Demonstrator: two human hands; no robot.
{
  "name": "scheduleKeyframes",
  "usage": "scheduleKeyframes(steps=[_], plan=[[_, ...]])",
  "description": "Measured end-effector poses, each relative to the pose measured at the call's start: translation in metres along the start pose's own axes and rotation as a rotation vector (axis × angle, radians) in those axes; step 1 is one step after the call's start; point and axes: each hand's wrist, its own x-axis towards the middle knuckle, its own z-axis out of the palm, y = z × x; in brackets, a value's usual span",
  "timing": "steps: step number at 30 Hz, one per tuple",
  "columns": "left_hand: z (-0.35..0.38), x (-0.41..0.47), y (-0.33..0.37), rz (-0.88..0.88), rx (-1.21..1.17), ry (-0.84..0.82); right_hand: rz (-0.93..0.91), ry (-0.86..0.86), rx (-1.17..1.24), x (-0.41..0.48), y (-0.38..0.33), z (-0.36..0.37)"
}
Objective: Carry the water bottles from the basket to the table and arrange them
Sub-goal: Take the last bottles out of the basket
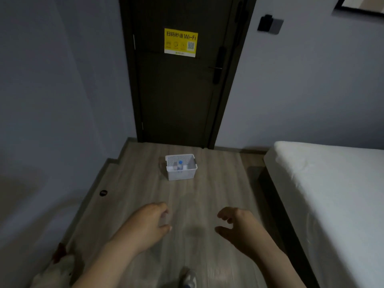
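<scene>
Here, left hand [149, 223] and right hand [239, 224] hang free above a wood floor [218, 188].
Both have fingers loosely curled, holding nothing. Farther on, a white perforated basket [181, 176] sits on the floor, and inside it is a clear water bottle [180, 166] with a blue cap. Beyond stands a dark door [178, 96].

I've got both bare forearms stretched out ahead of me, side by side with a gap between them. My left hand [151, 221] hangs with fingers loosely curled, thumb toward the right hand [239, 223]. That one mirrors it, fingers bent in a soft claw, thumb pointing back at the left. Both look slightly blurred.
</scene>
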Motion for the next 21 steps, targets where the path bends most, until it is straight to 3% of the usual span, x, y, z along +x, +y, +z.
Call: scheduleKeyframes(steps=[10, 21], plan=[[-0.050, 0.193, 0.002, -0.125, -0.005, 0.039, -0.084, -0.026, -0.022, 0.198, 0.031, -0.068], [-0.093, 0.359, -0.039, -0.153, -0.119, 0.072, -0.115, -0.099, -0.077, 0.383, 0.025, -0.085]])
